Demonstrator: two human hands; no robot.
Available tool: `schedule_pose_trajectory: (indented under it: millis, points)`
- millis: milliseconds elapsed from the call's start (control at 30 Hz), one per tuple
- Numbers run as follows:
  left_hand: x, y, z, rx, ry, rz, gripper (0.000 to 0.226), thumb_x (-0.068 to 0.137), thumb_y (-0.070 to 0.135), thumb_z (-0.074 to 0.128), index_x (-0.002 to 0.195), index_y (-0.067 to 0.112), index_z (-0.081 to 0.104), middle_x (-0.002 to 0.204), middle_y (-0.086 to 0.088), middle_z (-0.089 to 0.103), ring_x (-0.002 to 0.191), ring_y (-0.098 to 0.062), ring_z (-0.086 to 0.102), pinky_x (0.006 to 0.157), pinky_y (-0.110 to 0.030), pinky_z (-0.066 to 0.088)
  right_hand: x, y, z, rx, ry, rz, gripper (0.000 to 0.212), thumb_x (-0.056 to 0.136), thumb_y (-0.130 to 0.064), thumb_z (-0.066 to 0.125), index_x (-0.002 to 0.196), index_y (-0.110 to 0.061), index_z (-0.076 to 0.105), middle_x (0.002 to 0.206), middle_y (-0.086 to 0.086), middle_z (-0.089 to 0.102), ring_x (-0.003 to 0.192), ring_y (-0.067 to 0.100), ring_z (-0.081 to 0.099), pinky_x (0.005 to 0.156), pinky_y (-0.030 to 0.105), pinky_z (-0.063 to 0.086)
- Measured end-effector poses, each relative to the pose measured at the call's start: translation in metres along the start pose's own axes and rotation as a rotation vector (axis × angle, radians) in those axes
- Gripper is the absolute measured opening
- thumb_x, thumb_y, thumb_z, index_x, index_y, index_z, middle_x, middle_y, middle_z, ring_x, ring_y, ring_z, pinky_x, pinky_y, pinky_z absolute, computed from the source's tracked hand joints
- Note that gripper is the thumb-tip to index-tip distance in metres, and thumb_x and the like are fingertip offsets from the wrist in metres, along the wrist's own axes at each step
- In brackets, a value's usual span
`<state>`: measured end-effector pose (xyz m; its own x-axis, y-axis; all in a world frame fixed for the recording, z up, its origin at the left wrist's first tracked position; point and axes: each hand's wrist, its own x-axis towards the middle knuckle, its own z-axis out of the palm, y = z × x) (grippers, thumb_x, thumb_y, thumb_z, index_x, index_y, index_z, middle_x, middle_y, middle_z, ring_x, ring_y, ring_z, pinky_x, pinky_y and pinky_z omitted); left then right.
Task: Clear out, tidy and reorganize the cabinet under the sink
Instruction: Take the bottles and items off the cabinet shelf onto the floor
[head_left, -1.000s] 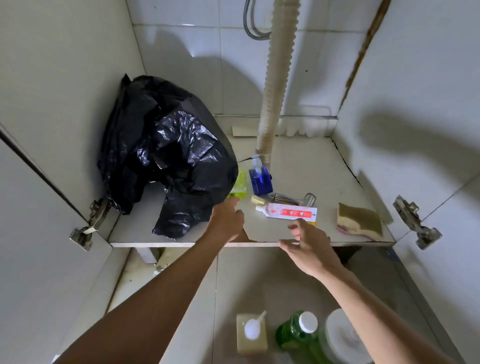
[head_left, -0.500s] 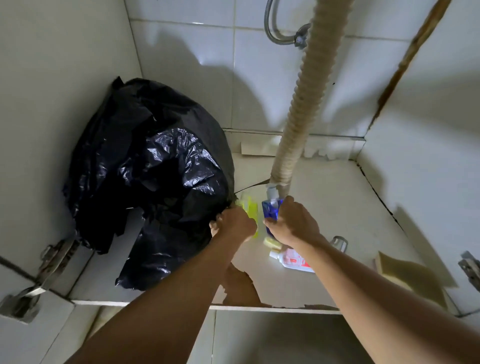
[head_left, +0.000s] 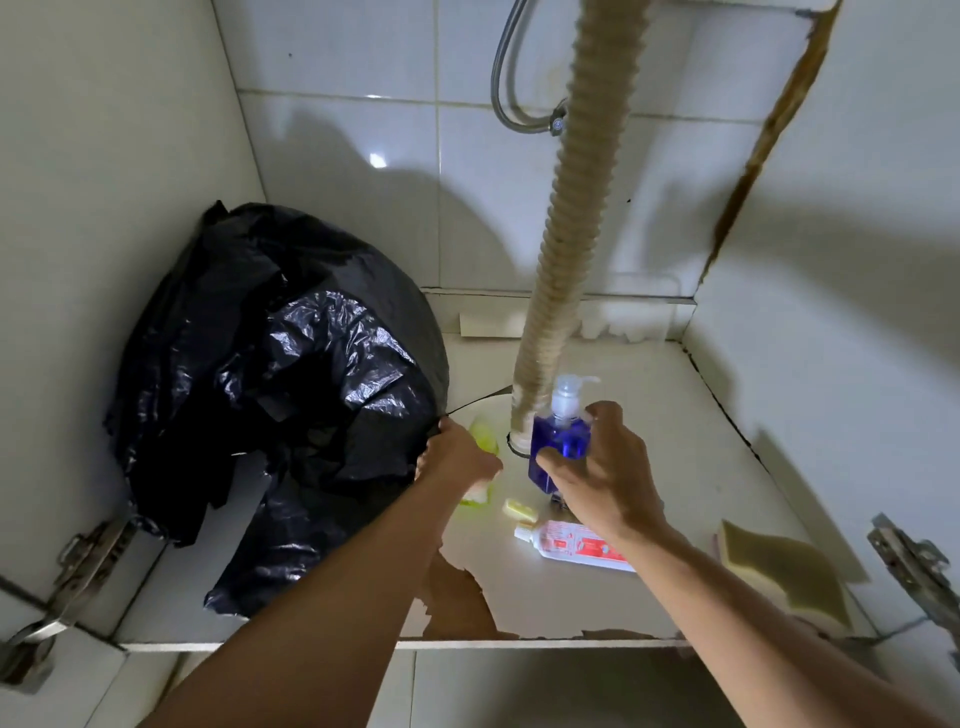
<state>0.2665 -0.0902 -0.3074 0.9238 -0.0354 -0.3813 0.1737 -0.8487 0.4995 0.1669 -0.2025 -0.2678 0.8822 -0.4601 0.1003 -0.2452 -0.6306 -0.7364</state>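
Cabinet shelf (head_left: 649, 415): the right hand (head_left: 605, 475) grips a blue pump bottle (head_left: 561, 441) beside the drain hose (head_left: 576, 234); the left hand (head_left: 457, 460), fingers curled, holds a yellow-green item (head_left: 483, 436) against the black bag (head_left: 280, 395).

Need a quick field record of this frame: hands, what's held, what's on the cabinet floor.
left hand: grips the edge of the black bag
right hand: fingers curled round the blue pump bottle, beside the drain hose
bag position: back left corner, slumped on the cabinet floor
lying loose: white and red tube, small yellow piece, sponge at the right
yellow-green item: partly hidden by the left hand, cannot tell what
damage: floor surface peeled at the front edge
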Motion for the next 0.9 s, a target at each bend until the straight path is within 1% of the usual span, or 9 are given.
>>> schedule_pose_trajectory:
  millis: [100,167,233,367,467,567,667,767,900]
  points:
    - [-0.024,0.004,-0.014,-0.019,-0.052,0.032,0.094,0.083,0.026,0.065,0.15,0.002,0.004,0.147,-0.016,0.035,0.131,-0.032,0.042,0.105,-0.039,0.041,-0.023,0.002,-0.033,0.096,0.022,0.047,0.044,0.077,-0.023,0.07,0.108,-0.02,0.04,0.091,-0.004,0.055,0.074,0.01,0.056,0.058,0.025,0.048]
    - [-0.051,0.005,-0.024,-0.068,-0.068,0.062,0.091,0.084,0.025,0.064,0.15,0.001,0.006,0.146,-0.017,0.035,0.131,-0.031,0.041,0.103,-0.035,0.041,-0.042,0.007,-0.054,0.123,0.02,0.083,0.044,0.079,-0.022,0.069,0.11,-0.022,0.039,0.092,-0.004,0.054,0.072,0.003,0.052,0.052,0.017,0.039]
    - [-0.083,0.001,-0.031,-0.186,-0.09,0.084,0.079,0.084,0.021,0.064,0.146,0.002,0.019,0.139,-0.014,0.039,0.126,-0.029,0.043,0.098,-0.033,0.042,-0.063,0.01,-0.076,0.164,0.015,0.117,0.051,0.079,-0.023,0.07,0.119,-0.02,0.04,0.103,0.0,0.057,0.077,0.007,0.055,0.053,0.017,0.04]
    - [-0.151,-0.02,-0.035,-0.551,-0.234,0.004,0.037,0.081,0.011,0.062,0.115,0.009,0.051,0.102,-0.01,0.053,0.087,-0.025,0.056,0.074,-0.031,0.053,-0.106,0.012,-0.117,0.179,-0.011,0.103,0.061,0.079,-0.024,0.071,0.131,-0.022,0.038,0.11,-0.001,0.056,0.092,0.017,0.056,0.056,0.017,0.042]
    - [-0.204,-0.04,-0.041,-0.725,-0.404,-0.021,0.021,0.081,0.007,0.063,0.1,0.006,0.057,0.083,-0.01,0.055,0.073,-0.026,0.059,0.084,-0.042,0.055,-0.143,0.011,-0.146,0.148,-0.013,-0.013,0.041,0.078,-0.021,0.072,0.112,-0.027,0.05,0.1,-0.007,0.059,0.081,0.008,0.058,0.057,0.014,0.043]
    - [-0.249,-0.062,-0.036,-0.878,-0.519,-0.004,0.019,0.083,0.003,0.06,0.101,0.005,0.054,0.089,-0.015,0.058,0.08,-0.03,0.062,0.09,-0.048,0.052,-0.182,0.008,-0.167,0.126,-0.017,-0.089,0.039,0.078,-0.018,0.074,0.101,-0.034,0.047,0.086,-0.014,0.057,0.074,-0.003,0.055,0.049,0.007,0.04]
    - [-0.282,-0.082,-0.021,-1.01,-0.625,-0.005,0.02,0.083,0.001,0.058,0.102,0.002,0.054,0.093,-0.019,0.059,0.081,-0.035,0.063,0.091,-0.051,0.05,-0.215,0.011,-0.174,0.162,-0.031,-0.055,0.037,0.074,-0.013,0.075,0.099,-0.028,0.051,0.081,-0.011,0.059,0.071,-0.001,0.057,0.048,0.007,0.04]
    - [-0.298,-0.1,-0.001,-1.105,-0.72,0.03,0.043,0.071,0.008,0.065,0.112,0.003,0.052,0.097,-0.02,0.058,0.081,-0.036,0.065,0.085,-0.05,0.055,-0.243,0.021,-0.166,0.191,-0.108,0.049,0.039,0.071,-0.01,0.075,0.102,-0.016,0.052,0.085,-0.007,0.057,0.075,0.007,0.059,0.057,0.017,0.046]
    - [-0.311,-0.121,0.027,-1.043,-0.778,0.039,0.043,0.067,0.016,0.067,0.106,0.007,0.053,0.1,-0.017,0.057,0.085,-0.034,0.064,0.077,-0.044,0.056,-0.275,0.045,-0.144,0.164,-0.235,0.145,0.038,0.073,-0.014,0.073,0.101,-0.018,0.049,0.093,-0.001,0.062,0.08,0.007,0.059,0.058,0.019,0.04]
